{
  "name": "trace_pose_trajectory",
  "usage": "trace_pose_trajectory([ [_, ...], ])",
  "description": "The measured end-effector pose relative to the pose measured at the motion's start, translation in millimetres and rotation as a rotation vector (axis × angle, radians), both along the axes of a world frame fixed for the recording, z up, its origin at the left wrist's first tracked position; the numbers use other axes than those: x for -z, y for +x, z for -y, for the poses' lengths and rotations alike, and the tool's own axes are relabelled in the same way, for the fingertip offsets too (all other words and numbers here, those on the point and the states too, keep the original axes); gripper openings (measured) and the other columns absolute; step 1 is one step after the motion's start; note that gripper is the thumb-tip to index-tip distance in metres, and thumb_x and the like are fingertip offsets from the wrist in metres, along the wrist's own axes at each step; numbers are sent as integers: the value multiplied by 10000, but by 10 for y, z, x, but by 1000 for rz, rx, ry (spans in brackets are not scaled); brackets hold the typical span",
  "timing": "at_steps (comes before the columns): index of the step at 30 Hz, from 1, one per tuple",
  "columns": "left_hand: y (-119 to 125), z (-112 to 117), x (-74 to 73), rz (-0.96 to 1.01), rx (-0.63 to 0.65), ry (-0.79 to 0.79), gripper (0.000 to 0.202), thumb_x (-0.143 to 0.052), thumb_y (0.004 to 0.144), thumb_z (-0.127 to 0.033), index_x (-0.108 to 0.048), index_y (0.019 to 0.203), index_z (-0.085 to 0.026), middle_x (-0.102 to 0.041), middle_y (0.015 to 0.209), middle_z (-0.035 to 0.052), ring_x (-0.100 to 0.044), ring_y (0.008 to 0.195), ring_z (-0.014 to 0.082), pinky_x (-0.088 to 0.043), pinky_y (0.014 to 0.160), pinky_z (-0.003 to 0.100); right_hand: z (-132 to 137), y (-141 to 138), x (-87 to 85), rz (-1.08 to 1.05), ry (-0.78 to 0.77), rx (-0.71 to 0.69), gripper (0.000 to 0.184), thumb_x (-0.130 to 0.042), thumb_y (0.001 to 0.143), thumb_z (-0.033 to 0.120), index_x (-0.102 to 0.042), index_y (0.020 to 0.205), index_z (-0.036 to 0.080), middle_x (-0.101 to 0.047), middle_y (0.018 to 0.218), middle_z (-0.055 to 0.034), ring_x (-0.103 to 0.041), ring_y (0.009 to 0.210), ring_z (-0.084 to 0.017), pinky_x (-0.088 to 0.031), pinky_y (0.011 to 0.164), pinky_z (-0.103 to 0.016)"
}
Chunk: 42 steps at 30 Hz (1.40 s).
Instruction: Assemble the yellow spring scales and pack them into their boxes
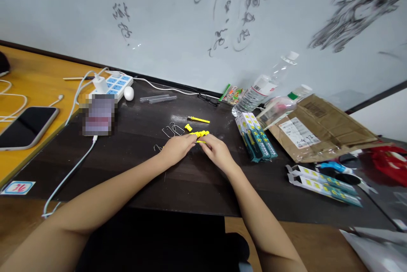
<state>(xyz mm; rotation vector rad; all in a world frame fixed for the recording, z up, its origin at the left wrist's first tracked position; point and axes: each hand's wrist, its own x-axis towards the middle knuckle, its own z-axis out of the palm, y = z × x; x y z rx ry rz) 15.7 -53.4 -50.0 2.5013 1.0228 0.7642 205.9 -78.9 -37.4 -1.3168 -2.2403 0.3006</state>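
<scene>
My left hand [179, 150] and my right hand [218, 151] meet low over the dark desk, fingers curled together. Small yellow plastic parts [202, 133] show at and just beyond their fingertips; the fingers hide much of what they grip. Just behind my left hand lies a loose yellow piece [188, 127]. Farther back is a slim yellow stick-like tool [199, 119] with a dark and metallic left end. Several bent metal wire pieces [173, 129] lie beside my left hand, and another wire end pokes out near its wrist side.
Teal-and-white boxes [256, 138] stand right of my hands; opened ones [324, 185] lie farther right. Behind them are a clear bottle [259, 89] and a brown package [327, 123]. At left are a power strip [119, 83], a charging cable [74, 168] and a phone [28, 125].
</scene>
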Motion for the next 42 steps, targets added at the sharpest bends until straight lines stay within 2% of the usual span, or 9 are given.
trace_pose_trajectory([
  [9,26,22,-9,-1,-12,-10,126,-462,868,-155,-569,928,-186,-641,911,46,-617,778,170,-454,680,258,22,-39,24,18,-25,29,167,-433,903,222,-594,948,217,-631,913,-53,-587,841,-185,-432,719,-265],
  [14,22,13,-14,75,-7,-46,103,-464,861,-154,-560,878,-189,-615,851,40,-595,749,170,-445,676,277,56,-69,-27,95,7,22,166,-401,911,224,-566,929,227,-624,925,-57,-585,864,-190,-427,743,-268],
  [19,14,-13,-1,37,-21,-57,90,-459,870,-174,-546,857,-187,-608,806,34,-587,726,178,-427,647,276,69,-119,12,185,34,62,149,-386,902,215,-533,882,226,-628,893,-62,-592,828,-199,-410,707,-271],
  [23,25,12,-18,-33,-47,-14,111,-444,883,-170,-551,914,-180,-624,884,53,-603,755,185,-430,648,269,49,-160,117,37,-53,129,115,-383,898,262,-483,854,228,-613,796,-32,-586,707,-182,-398,639,-255],
  [26,45,49,-31,-88,-59,17,111,-444,884,-155,-552,909,-166,-622,873,64,-608,736,188,-431,640,267,33,-192,180,-64,-99,154,87,-390,876,265,-453,829,229,-592,739,-17,-566,649,-175,-390,615,-249],
  [33,58,73,-33,-208,-99,73,182,-382,913,-178,-547,980,-143,-634,900,83,-624,737,197,-438,625,274,47,-252,206,-49,-78,222,85,-395,856,268,-460,823,225,-593,744,-24,-562,634,-183,-352,591,-246],
  [37,38,62,-73,-178,-118,9,200,-367,927,-218,-547,990,-156,-650,912,66,-630,773,183,-445,649,261,52,-252,199,-163,-83,230,105,-403,867,298,-464,828,223,-575,719,-8,-546,612,-171,-362,603,-248],
  [42,36,51,-70,-91,-124,-38,150,-409,912,-218,-545,951,-165,-663,887,61,-637,766,187,-449,659,269,49,-258,214,-307,-116,172,138,-390,897,339,-430,833,223,-572,736,-4,-562,655,-172,-388,637,-255],
])
